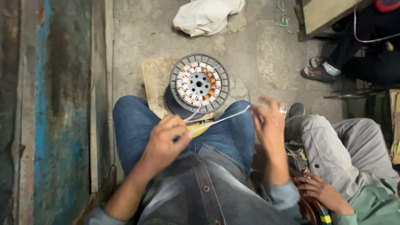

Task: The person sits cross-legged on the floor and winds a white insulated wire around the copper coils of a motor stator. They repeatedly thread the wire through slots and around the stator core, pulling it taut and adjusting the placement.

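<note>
My left hand (166, 141) rests over my lap in blue jeans and pinches a yellow piece of sleeve or tape (199, 128). From it a thin white strip (233, 115) runs up to my right hand (270, 122), whose fingers grip its far end; that hand is motion-blurred. A second white strip curls down from the round motor stator (199, 84), which has copper windings and white insulation. The stator lies on top of a grey plastic spool (221, 66), set on a worn board (156, 79) on the floor just beyond my knees.
A second person in grey trousers (341, 146) sits close at my right, one hand (321, 191) near a striped object. A crumpled white bag (206, 16) lies on the concrete floor. Another person's sandalled foot (318, 71) is at the far right. A blue-painted wall (54, 112) runs along the left.
</note>
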